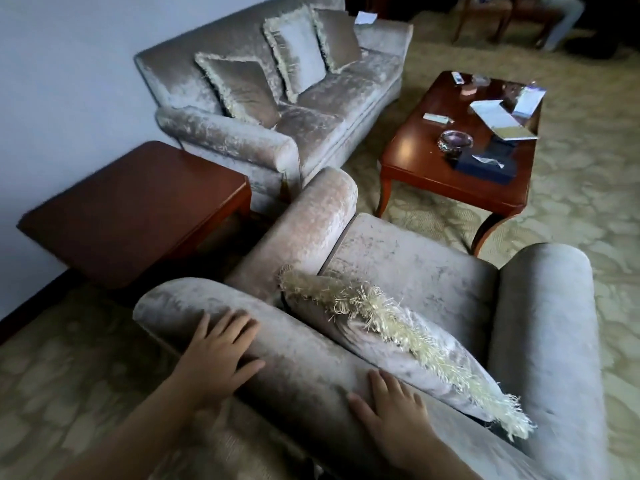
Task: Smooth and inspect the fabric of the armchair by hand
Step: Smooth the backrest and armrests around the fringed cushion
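While both palms press flat on its rolled back rail, the armchair (408, 271) sits low in the view, its seat facing away from the wearer toward the coffee table (429, 174) and its back rail running long from upper left to lower right. The left hand (216, 355) lies near the rail's left end and the right hand (394, 410) farther along it, well apart; the fingers (239, 329) of both are spread and laid out flat, gripping nothing. Crushed velvet in a pale grey-pink covers the chair, shiny and mottled, with two fat cylindrical arms flanking a squarish seat cushion. One fringed throw pillow (388, 330) leans against the inside of the back, its cream tassel trim running the same diagonal as the rail. Beyond stands a sofa (311, 109) in matching velvet carrying three fringed pillows. Two pieces of dark red polished wood complete the room: a square side table (135, 213) between chair and sofa, and the coffee table with curved legs, its tabletop holding a glass ashtray (454, 139), what may be a dark tissue box (485, 164), and scattered papers. Patterned cream-green carpet (571, 168) covers the floor.
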